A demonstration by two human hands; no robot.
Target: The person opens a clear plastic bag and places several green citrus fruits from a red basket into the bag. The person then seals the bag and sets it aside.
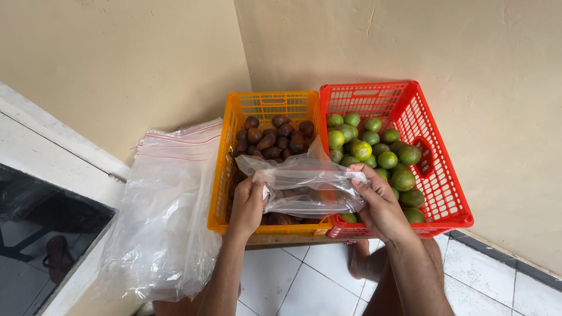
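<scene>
Scene: From my remote view, two bare hands hold a clear plastic bag [307, 187] over two baskets set in the corner of a cream wall.

Bag: It hangs crumpled above the join between the orange basket [225, 175] and the red basket [445, 175], its mouth not clearly open (I cannot tell whether anything is inside).

Left hand [249, 202]: Fingers curled shut on the bag's left edge, thumb on top, pinching the film over the orange basket.

Right hand [377, 202]: Closed on the bag's right end, fingertips gathering the plastic, resting above the near edge of the red basket.

Contents: Brown scaly fruit [275, 137] fills the orange basket; green limes [374, 152] fill the red one.

Risk, slip: I judge the thin film could slide out of either pinch, since both grips take only a little of it; the bag would then drop onto the fruit.

Risk, tear: Pulling the two ends apart too hard could split the plastic or strip its seal.

Risk, spill: The baskets sit at the edge of a low wooden board [287, 239] above the tiled floor [304, 281]; a knock from a forearm could tip one.

Nearby: A stack of spare bags [167, 205] lies just left of the orange basket, touching its side.
</scene>
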